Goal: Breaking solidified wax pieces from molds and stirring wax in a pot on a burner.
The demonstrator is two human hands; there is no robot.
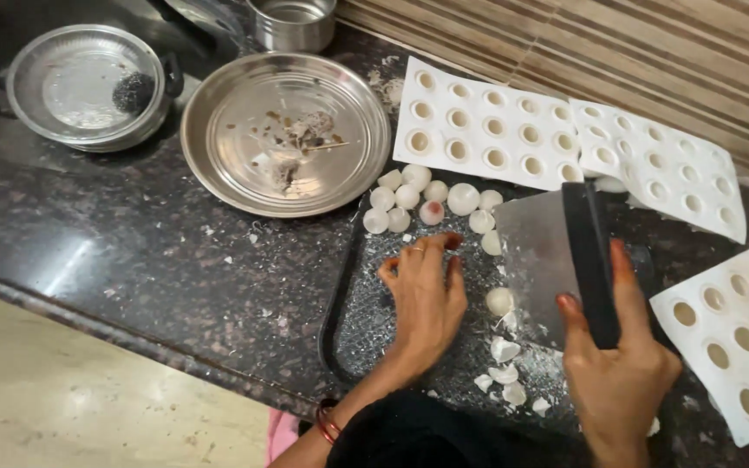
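Observation:
My left hand [425,295] rests flat, fingers spread, on a dark speckled board [366,312], just below a cluster of small white round shells [431,204]. My right hand [621,364] grips the black handle of a steel bench scraper [539,251], whose blade stands on the board. One white dome [499,300] sits beside the blade. Broken white bits [504,373] lie between my two hands.
A steel plate [218,156] with scraps sits at the back. A lidded pot [84,82] stands far left, a steel cup [292,22] behind. White moulds with round cavities [487,130] [661,169] [734,334] lie at the right. The dark stone counter edge [88,312] runs lower left.

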